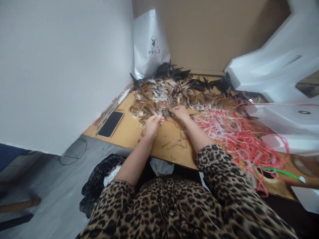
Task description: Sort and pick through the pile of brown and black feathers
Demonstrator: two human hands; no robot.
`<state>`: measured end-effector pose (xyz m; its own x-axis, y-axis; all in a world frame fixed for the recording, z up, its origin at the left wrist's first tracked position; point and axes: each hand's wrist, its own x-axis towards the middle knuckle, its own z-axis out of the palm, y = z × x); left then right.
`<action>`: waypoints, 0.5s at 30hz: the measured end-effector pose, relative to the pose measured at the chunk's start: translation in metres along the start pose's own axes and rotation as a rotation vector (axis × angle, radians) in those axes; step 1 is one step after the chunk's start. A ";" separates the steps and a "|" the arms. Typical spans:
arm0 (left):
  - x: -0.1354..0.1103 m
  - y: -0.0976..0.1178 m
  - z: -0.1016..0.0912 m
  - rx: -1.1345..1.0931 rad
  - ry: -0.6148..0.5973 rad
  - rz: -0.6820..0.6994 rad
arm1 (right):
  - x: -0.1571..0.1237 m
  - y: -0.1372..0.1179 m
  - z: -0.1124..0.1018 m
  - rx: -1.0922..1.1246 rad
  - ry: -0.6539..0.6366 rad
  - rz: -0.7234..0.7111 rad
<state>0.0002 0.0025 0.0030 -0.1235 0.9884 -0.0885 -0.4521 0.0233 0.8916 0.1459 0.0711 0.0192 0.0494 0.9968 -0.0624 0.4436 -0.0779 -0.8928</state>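
Note:
Brown, white and black feathers [159, 91] lie in a wide heap on the wooden table. At the heap's near edge, my left hand [153, 125] is closed in a pinch on a brown feather [152, 110]. My right hand [180, 113] is close by on the right, its fingers pinched together against the feathers. Whatever it grips is too small to name. A thin red strip [173, 124] lies on the tabletop [169, 146] between my forearms, with several feather scraps beside it.
Left of the feathers lies a phone [111, 124]. A silver bag [152, 43] stands behind the heap. Tangled red and pink ribbon strips [239, 139] cover the table's right side, near white moulded pieces [271, 69]. A black plastic bag [97, 186] sits below the front edge.

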 end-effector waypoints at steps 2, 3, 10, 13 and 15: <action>0.000 0.000 0.000 0.006 0.002 -0.001 | 0.007 -0.002 0.004 -0.102 -0.010 -0.033; 0.001 -0.001 0.000 0.008 0.003 -0.001 | 0.010 -0.003 0.006 -0.154 -0.010 -0.046; 0.000 -0.001 -0.001 -0.001 -0.025 -0.003 | 0.019 -0.009 0.017 -0.250 -0.047 -0.031; -0.001 0.002 -0.001 -0.056 -0.029 -0.039 | 0.012 -0.008 0.013 -0.014 -0.036 -0.007; -0.001 0.003 0.000 -0.118 -0.039 -0.076 | 0.005 -0.007 0.006 0.213 -0.047 0.027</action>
<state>-0.0014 0.0013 0.0057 -0.0516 0.9895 -0.1349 -0.5597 0.0832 0.8245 0.1380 0.0766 0.0228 0.0150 0.9945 -0.1041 0.2430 -0.1046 -0.9644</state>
